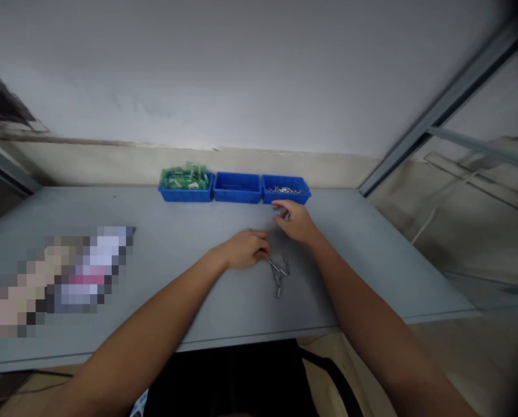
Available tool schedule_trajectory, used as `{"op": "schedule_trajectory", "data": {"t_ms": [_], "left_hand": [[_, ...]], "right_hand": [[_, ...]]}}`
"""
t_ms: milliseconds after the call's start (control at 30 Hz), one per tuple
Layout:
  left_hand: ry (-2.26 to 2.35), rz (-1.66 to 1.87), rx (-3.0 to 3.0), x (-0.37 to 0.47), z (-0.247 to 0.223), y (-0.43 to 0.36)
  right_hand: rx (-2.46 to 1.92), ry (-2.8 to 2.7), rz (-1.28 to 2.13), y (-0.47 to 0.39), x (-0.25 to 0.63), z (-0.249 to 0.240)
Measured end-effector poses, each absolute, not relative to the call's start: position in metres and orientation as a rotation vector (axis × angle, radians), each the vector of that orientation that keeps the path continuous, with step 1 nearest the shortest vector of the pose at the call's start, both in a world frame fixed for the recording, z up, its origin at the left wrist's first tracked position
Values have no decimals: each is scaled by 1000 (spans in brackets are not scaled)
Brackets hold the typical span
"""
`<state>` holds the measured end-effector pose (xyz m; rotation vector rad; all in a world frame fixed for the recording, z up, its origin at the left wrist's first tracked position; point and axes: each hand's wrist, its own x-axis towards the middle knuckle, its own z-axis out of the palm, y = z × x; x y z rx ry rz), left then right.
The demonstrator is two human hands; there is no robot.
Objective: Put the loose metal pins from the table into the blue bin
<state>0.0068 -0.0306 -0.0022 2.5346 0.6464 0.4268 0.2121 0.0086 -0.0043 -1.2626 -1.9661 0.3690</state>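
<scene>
My left hand (245,249) rests on the grey table, fingers curled inward, its fingertips beside a few thin metal rods (278,267). What those fingers hold, if anything, is hidden. Several of the shiny rods lie loosely across one another, between my two forearms. My right hand (299,221) is over the table just in front of the right blue bin (286,198), with thumb and forefinger apart and bent. Nothing shows between them. Small silvery metal parts (285,189) lie in that bin.
The left blue bin (186,196) holds green plastic packets (185,178). Between the two outer bins stands the middle blue bin (237,195). A blurred-out object (89,266) lies on the left of the table (163,243). A metal frame post (415,133) rises at the right.
</scene>
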Motion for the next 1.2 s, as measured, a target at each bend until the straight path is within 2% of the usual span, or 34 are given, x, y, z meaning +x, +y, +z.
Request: {"op": "schedule_trajectory", "data": {"t_ms": [100,200,267,567,867,1200], "left_hand": [[747,582,2499,1,-2,-25],[1019,863,2422,-5,-4,-18],[1201,971,2374,-7,-5,-15],[1425,1102,2285,-5,2,-19],[1499,1110,2245,-19,-8,-7],[1505,971,2254,-18,-10,-8]], "right_hand": [[-1224,-1893,623,-1,204,6],[-1131,-1881,955,-10,197,14],[-1105,-1876,1046,-12,191,13],[-1157,-1673,854,-2,183,0],[-1311,-1319,384,38,230,-7],[-1499,-1657,193,48,240,-13]]}}
